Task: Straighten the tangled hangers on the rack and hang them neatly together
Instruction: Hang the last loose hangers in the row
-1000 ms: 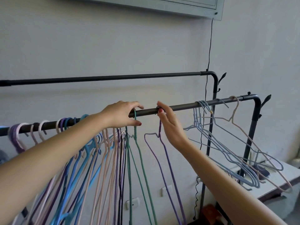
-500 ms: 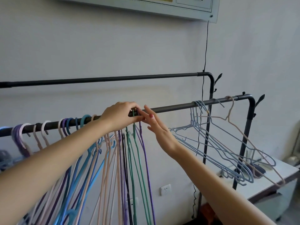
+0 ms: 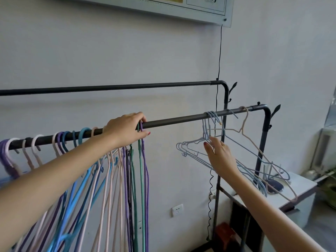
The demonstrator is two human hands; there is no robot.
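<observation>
- Curled over the front rail point(image 3: 172, 120), the left hand point(image 3: 125, 130) pins the hooks of the green and purple hangers point(image 3: 142, 160) at the end of the tidy bunch point(image 3: 101, 171).
- Further right, the right hand point(image 3: 221, 157) is spread open, fingertips touching the tangled pale-blue hangers point(image 3: 200, 142), gripping nothing yet.
- Best gather their necks together just below the hooks, lift slightly, and slide them left so none snag the pink hanger point(image 3: 243, 124).

Colourful hangers point(image 3: 116, 171) bunched left on rail point(image 3: 178, 119); pale-blue tangle point(image 3: 205, 142) right, perhaps interlocked.

Left hand point(image 3: 127, 130) hides several hanger hooks point(image 3: 140, 124).
</observation>
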